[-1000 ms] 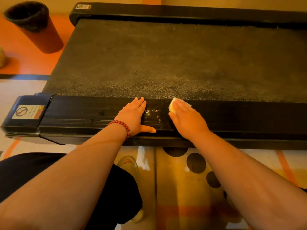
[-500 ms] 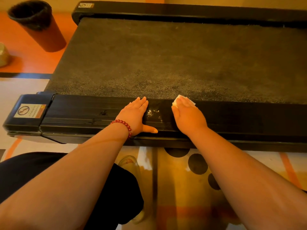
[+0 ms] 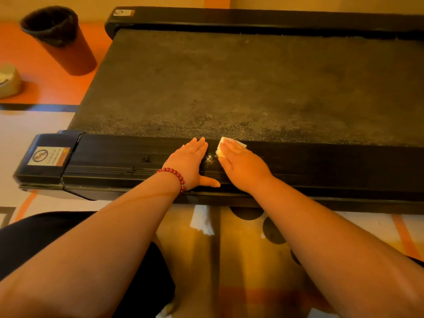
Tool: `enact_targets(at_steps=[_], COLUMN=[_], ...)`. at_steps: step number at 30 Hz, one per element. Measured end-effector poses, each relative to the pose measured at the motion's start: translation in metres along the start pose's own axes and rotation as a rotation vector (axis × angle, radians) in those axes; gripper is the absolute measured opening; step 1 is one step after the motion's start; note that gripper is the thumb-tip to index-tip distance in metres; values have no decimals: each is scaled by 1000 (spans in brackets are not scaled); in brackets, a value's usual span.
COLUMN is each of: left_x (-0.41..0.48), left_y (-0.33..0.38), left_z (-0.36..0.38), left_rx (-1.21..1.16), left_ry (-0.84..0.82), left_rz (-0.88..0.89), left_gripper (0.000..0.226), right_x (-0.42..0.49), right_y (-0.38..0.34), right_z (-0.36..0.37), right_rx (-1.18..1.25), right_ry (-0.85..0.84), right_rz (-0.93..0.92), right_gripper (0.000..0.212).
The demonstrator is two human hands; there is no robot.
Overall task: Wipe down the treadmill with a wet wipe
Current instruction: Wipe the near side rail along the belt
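Wiping is underway on the treadmill's [image 3: 252, 88] near edge: right hand [image 3: 243, 165] presses the wipe [image 3: 220, 150] under flat fingers; left hand [image 3: 190, 161] rests spread beside it. Next, probably slide along this edge.

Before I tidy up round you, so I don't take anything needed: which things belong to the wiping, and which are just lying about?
In use: wipe, under the right hand; treadmill; left hand, flat on its rail.
Lying about: bin; grey dish; rug.
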State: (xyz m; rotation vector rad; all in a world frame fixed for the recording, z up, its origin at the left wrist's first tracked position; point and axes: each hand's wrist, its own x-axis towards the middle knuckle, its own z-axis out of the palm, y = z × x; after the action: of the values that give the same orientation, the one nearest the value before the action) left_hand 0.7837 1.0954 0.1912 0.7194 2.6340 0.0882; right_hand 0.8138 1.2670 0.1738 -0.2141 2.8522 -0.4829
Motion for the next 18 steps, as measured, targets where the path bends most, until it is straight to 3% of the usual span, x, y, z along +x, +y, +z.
enact_targets(at_steps=[3,6,8,14,18], left_x=[0,-3,-7,-8,-9], left_y=[-5,-16,-26,-38,-46], left_z=[-1,-6,-7,-7,-6], left_rx=[-2,12,9,-5,0], left_ry=[12,9,13,6,19], left_rz=[16,23,17,61,83], left_gripper=[118,118,117,115,116], right_x=[-4,-8,-5,8,12], right_y=[4,19,13,-13,-1], right_z=[4,-1,0,2,2], right_rx=[17,32,23,-3,39], right_ry=[15,133,122,-10,132], right_rz=[-7,174,255,-29,232], right_gripper=[52,51,52,51,50])
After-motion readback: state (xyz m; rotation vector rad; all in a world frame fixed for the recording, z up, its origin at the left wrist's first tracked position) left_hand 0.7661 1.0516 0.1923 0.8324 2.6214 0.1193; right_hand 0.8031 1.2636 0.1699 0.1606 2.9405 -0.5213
